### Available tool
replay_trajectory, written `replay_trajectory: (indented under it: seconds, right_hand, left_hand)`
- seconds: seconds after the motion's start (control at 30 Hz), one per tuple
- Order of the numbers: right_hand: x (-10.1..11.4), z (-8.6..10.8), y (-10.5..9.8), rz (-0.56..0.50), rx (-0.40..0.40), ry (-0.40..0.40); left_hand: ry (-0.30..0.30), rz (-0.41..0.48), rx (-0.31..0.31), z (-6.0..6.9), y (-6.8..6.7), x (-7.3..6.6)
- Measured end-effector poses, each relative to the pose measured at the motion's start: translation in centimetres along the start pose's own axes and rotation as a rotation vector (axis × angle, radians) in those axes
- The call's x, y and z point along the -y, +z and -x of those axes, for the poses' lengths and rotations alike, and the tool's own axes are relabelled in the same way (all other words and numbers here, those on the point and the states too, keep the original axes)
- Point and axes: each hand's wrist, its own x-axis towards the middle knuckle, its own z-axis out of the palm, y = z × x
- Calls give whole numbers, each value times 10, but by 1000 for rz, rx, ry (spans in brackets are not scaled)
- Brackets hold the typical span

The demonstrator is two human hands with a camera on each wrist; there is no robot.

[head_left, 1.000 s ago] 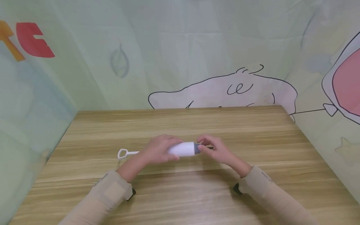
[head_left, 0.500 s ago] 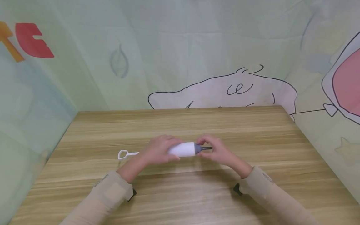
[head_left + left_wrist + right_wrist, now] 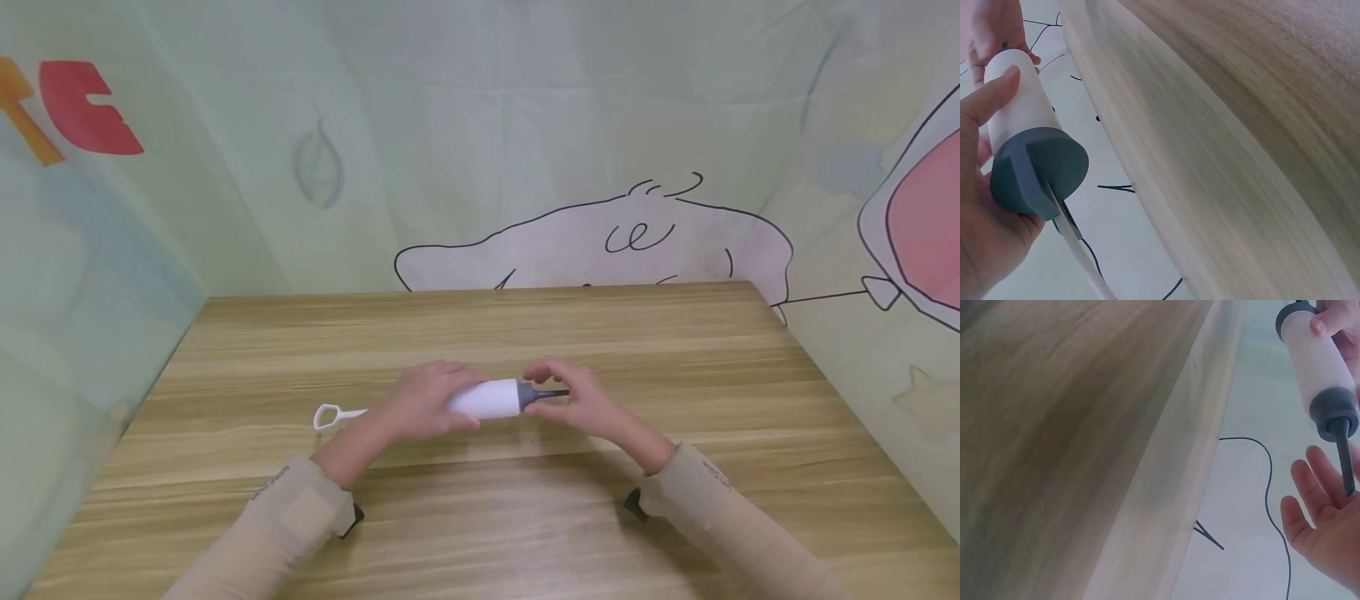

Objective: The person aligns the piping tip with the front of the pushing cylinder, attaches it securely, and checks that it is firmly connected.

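A large plunger syringe [image 3: 491, 399] has a white barrel, a grey conical cap [image 3: 527, 397] with a thin dark nozzle [image 3: 1344, 459], and a white plunger rod ending in a ring handle [image 3: 327, 416]. My left hand [image 3: 427, 402] grips the barrel near its grey back end [image 3: 1054, 165], fingers and thumb wrapped round it. At the nozzle end, my right hand [image 3: 577, 398] is held with loosely bent, parted fingers around the nozzle. In the right wrist view those fingers lie beside the nozzle without closing on it; whether the thumb touches the cap I cannot tell.
A wood-grain table [image 3: 480, 508] lies beneath both hands. Behind it and at the sides hangs a pale printed cloth [image 3: 495, 150] with cartoon drawings. Both forearms wear beige sleeves, each with a dark piece at the wrist.
My right fingers were at the cap a second ago and have since parted from it, exposing more of the cap and nozzle. My left hand keeps its grip; the ring handle has dipped slightly.
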Motion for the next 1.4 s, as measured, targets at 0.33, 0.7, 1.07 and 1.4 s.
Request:
replay_trajectory:
  seconds: [0.33,0.7,1.07,1.4]
  right_hand:
    - [-2,1,2,-39,13,-43]
    - [-2,1,0,-79,52,104]
    - [-3,1,2,-29,35,-22]
    - [0,2,-2,-39,57,58]
  left_hand:
    - [3,1,-13,0,0,0]
    - [14,17,1,0,2,0]
    - [12,24,-13,0,4,1]
    - [12,38,1,-1,5,2]
